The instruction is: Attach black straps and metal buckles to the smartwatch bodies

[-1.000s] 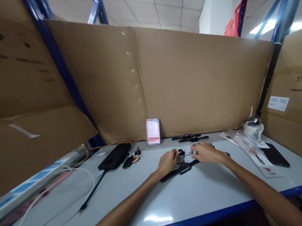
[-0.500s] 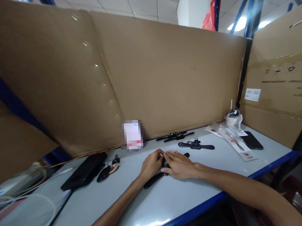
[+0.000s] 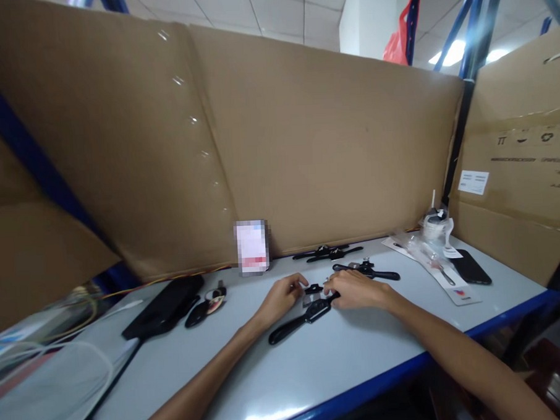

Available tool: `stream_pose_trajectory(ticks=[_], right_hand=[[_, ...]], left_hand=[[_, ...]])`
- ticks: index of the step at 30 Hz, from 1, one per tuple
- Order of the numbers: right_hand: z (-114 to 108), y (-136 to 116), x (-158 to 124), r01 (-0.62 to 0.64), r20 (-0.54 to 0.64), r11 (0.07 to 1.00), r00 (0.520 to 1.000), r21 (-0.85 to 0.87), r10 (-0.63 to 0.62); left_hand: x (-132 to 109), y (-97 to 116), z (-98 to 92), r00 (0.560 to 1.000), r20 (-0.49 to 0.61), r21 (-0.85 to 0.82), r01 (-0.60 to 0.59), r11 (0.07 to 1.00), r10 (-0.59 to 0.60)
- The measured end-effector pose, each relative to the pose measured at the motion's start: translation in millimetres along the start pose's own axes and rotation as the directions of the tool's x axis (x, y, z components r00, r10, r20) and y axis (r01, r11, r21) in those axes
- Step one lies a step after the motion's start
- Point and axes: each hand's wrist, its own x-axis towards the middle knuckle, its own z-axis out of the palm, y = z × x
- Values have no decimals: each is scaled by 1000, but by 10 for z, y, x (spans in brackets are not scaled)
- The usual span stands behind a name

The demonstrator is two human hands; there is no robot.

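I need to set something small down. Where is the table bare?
Free: between front spokeshave and blue table edge, left of the right forearm; also between that forearm and the carded package. Crowded: around the left hand and right hand, and beside the black phone.

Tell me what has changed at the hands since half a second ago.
The left hand and right hand, which met over the nearest black tool, have moved apart to either side. The tool's middle is now uncovered, with a small black piece and a grey plate showing beside it. What either hand grips cannot be made out. The keys and the tool just behind the right hand stayed put.
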Motion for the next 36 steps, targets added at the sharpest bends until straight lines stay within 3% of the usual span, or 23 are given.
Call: stream_pose_trajectory(ticks=[4,6,9,11,17,21,26,32,36], right_hand=[[16,48,35,-23,84,1000,996,2,23],[-46,94,22,-68,226,997,972,38,58],[-178,235,-58,-249,498,963,851,102,168],[-252,368,-129,-376,558,922,787,91,265],[-309,731,-242,-577,536,816,688,-4,489],[-290,794,-223,-583,485,812,710,-1,511],[-329,715,-210,-595,373,804,747,8,550],[-340,711,-207,-618,329,786,748,28,577],[-348,826,-230,-668,355,743,704,38,615]], left_hand=[[-5,20,-40,997,80,-25,-17,1000,19],[-8,19,-85,986,166,-55,-20,998,29],[-11,1,-160,958,285,-85,0,996,24],[-9,-18,-194,947,322,-76,9,997,16],[-22,4,-199,942,337,29,-9,1000,-1],[-93,142,-161,949,313,190,-102,976,38],[-193,313,-46,965,256,489,-185,852,63],[-199,354,40,983,181,523,-124,844,33],[-185,379,91,986,165,549,-118,827,30]])
